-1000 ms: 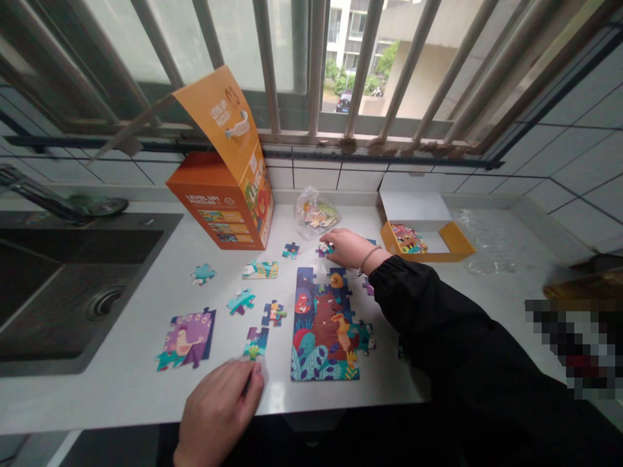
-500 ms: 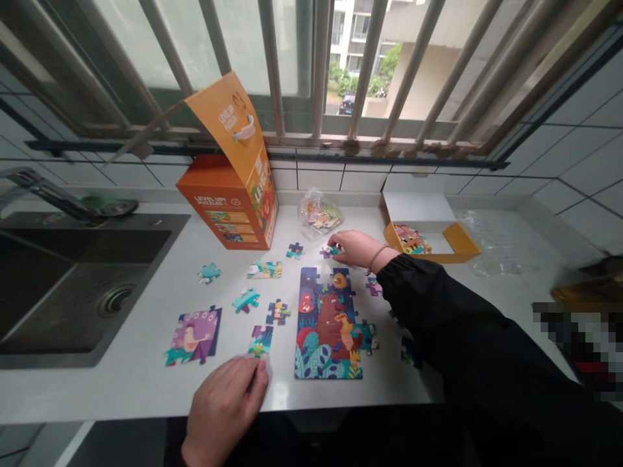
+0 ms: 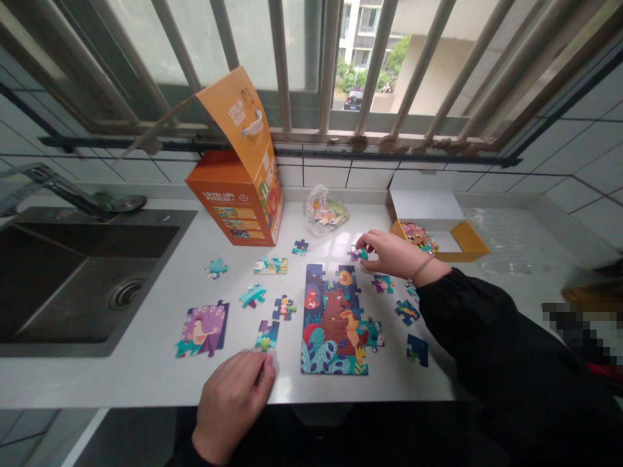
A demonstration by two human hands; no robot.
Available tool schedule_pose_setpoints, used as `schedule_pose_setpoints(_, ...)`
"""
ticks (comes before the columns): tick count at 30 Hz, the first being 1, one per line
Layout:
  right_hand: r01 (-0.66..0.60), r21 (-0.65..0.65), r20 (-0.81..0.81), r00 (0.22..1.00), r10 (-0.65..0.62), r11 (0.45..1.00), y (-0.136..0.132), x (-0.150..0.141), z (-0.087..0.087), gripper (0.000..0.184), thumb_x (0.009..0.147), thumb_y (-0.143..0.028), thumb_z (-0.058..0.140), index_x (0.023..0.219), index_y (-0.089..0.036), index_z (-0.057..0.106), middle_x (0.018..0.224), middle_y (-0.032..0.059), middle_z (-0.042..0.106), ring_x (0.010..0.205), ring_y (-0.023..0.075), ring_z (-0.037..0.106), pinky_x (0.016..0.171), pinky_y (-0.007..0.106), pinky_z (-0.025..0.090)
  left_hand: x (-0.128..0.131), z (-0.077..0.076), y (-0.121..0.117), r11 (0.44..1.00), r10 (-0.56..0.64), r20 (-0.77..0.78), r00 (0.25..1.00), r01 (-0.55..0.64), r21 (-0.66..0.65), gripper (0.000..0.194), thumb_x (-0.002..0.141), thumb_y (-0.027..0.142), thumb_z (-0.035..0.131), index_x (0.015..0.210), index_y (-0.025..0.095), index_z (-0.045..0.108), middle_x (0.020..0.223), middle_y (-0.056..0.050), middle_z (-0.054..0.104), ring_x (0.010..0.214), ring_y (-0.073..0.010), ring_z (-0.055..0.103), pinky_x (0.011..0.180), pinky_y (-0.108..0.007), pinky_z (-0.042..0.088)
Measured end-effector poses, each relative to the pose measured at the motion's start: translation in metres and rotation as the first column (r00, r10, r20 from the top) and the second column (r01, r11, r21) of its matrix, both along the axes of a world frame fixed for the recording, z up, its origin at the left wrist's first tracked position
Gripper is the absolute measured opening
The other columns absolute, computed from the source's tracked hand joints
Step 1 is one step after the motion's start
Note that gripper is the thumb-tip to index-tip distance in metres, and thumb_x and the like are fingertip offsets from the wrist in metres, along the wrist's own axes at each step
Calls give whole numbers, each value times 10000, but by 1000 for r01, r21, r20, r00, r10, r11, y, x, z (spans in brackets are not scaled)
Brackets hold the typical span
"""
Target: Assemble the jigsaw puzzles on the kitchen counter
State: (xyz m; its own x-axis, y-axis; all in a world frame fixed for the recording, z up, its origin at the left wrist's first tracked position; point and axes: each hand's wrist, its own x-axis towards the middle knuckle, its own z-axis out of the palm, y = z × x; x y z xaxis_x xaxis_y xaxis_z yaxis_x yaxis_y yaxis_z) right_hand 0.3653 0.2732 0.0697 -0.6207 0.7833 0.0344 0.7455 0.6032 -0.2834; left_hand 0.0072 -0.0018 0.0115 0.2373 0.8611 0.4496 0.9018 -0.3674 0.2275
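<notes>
Barred window panes [image 3: 280,78] rise behind a pale kitchen counter [image 3: 136,379], and the partly joined puzzle [image 3: 333,324] lies flat in front of me; I take it as the centre of my clock. Its top edge has a gap, and one joined piece juts out on the three o'clock side.

With my right hand [image 3: 393,256], out towards half past one, I pinch a purple-and-white piece [image 3: 359,253] narrowly between thumb and fingers, just before one o'clock and apart from the puzzle. I cannot tell whether it is off the counter.

My left hand [image 3: 235,397] rests at eight o'clock with the fingers loosely curled, right beside a frog piece [image 3: 267,336]; I cannot tell whether they touch it or hold anything.

A purple bird section [image 3: 202,329] sits at nine, a teal piece [image 3: 217,268] at ten and a small blue piece [image 3: 300,247] at eleven. On the other side, a pink-and-teal piece [image 3: 383,284] is at two, an orange-striped piece [image 3: 407,312] at three and a dark blue piece [image 3: 417,350] near four.

Farther out, the orange box [image 3: 226,207] stands at eleven with its lid up, a clear bag [image 3: 325,211] of pieces lies at twelve, and the open yellow box [image 3: 468,240] is near two. Past nine lies the sink [image 3: 92,324].
</notes>
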Motion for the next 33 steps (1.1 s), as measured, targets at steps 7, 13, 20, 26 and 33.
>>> schedule_pose_setpoints(7, 52, -11, 20, 998, -52, 999, -56, 52, -23, 154, 919, -260, 737, 1068, -224, 726, 1118, 94, 730, 921, 247, 721, 847, 380, 586, -1, -3, -2, 1000, 4, 3, 1000, -4, -3, 219, 1098, 235, 589, 902, 201, 681, 808, -29, 718, 768, -219, 690, 755, -389, 495)
schedule_pose_setpoints(13, 42, -19, -33, 999, -42, 999, -66, 55, -36, 172, 976, -297, 696, 1115, -214, 754, 1167, 116, 764, 997, 274, 756, 911, 417, 615, 1, 0, -2, 1000, 6, 1, 1000, -6, -23, 225, 1089, 220, 593, 873, 211, 656, 774, -18, 676, 732, -211, 654, 732, -385, 483)
schedule_pose_setpoints(20, -22, -45, -63, 998, 19, 999, -65, 46, -37, 170, 975, -327, 748, 1111, -226, 737, 1215, 127, 752, 1105, 311, 734, 980, 471, 611, 0, -2, -5, 1000, 2, 9, 1000, -2, -24, 203, 1078, 201, 610, 882, 209, 665, 784, -29, 687, 754, -218, 657, 750, -386, 480)
schedule_pose_setpoints(26, -10, -40, -48, 999, 8, 999, -66, 44, -37, 154, 994, -351, 730, 1081, -225, 726, 1142, 122, 739, 1018, 288, 732, 904, 431, 612, 0, -3, -5, 999, 6, 25, 1000, -5, -31, 233, 1080, 205, 601, 856, 213, 665, 748, -27, 670, 723, -215, 635, 730, -385, 472)
schedule_pose_setpoints(33, 51, 39, 17, 999, -52, 998, -71, 55, -45, 121, 1012, -315, 683, 1062, -208, 708, 1082, 128, 735, 993, 307, 734, 897, 461, 609, 1, -1, -5, 1000, 8, 16, 1000, -8, -28, 270, 1085, 201, 577, 825, 224, 643, 723, -19, 640, 698, -203, 621, 707, -373, 470)
